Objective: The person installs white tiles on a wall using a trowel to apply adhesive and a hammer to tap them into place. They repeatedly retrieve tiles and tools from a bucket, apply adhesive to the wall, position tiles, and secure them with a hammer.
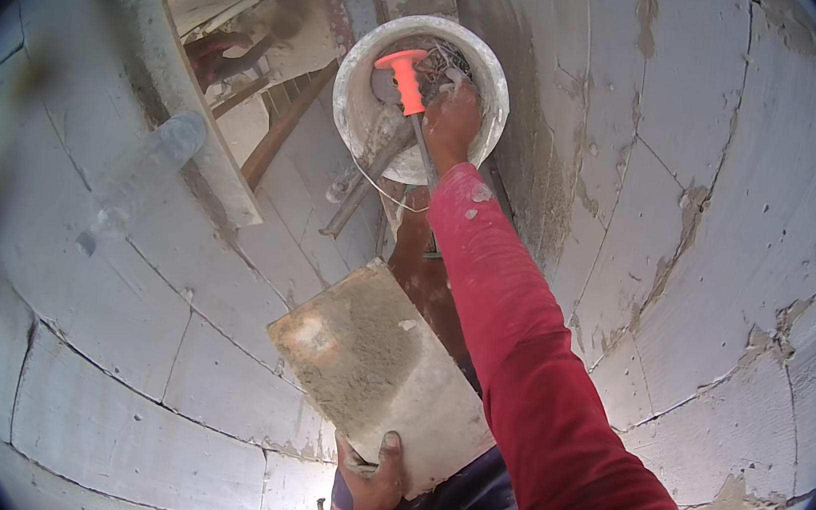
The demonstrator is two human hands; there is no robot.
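My left hand grips the lower edge of a square, pale board with a crust of grey mortar on its upper half, tilted in front of my legs. My right arm, in a red sleeve, stretches up into a white, plaster-smeared bucket. Inside it my right hand is closed beside a chisel with an orange hand-guard grip; what its fingers hold is partly hidden. The bucket also holds tangled wire or metal bits and greyish tools or bars that lean out over its lower rim.
Pale block walls with mortar-smeared joints curve around me. At upper left are a long board, wooden pieces and a dark reddish object I cannot make out. A clear plastic bottle lies at the left. An orange rounded item shows at the top edge.
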